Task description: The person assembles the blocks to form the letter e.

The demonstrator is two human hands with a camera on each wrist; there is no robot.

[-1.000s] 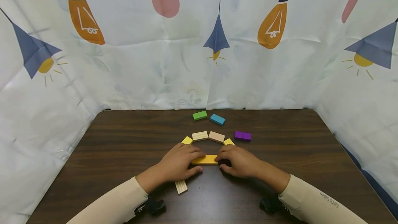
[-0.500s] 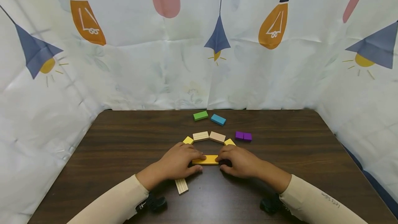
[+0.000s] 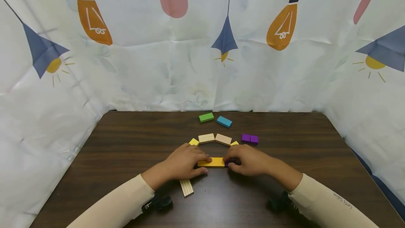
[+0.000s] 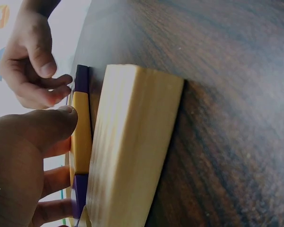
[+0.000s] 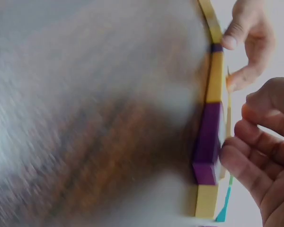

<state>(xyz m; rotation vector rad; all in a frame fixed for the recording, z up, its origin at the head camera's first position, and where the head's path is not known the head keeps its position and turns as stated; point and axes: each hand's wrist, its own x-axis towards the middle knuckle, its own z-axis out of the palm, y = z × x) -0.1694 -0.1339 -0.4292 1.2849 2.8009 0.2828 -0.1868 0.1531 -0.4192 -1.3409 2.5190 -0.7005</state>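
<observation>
An orange block (image 3: 216, 162) lies flat on the table between my two hands, with a purple block (image 4: 82, 79) at its right end and another purple block (image 4: 79, 194) at its left. My left hand (image 3: 186, 160) touches the orange block with a fingertip, its thumb in front of it. Beside the right-hand purple block is my right hand (image 3: 250, 159), its fingers loosely bent and not closed round anything. Beneath my left hand a plain wooden block (image 3: 186, 188) slants toward me. Two plain blocks (image 3: 206, 138) and yellow blocks (image 3: 194, 141) curve behind, partly hidden by the hands.
Farther back lie a green block (image 3: 206, 117) and a blue block (image 3: 224, 121). Two purple blocks (image 3: 250, 139) sit side by side at right. The dark wooden table (image 3: 142, 133) ends at a hanging printed cloth (image 3: 190, 76).
My right hand has drawn slightly right and back from the orange block's end, exposing some purple there. The left hand stays on the orange block. The head view has shifted a little.
</observation>
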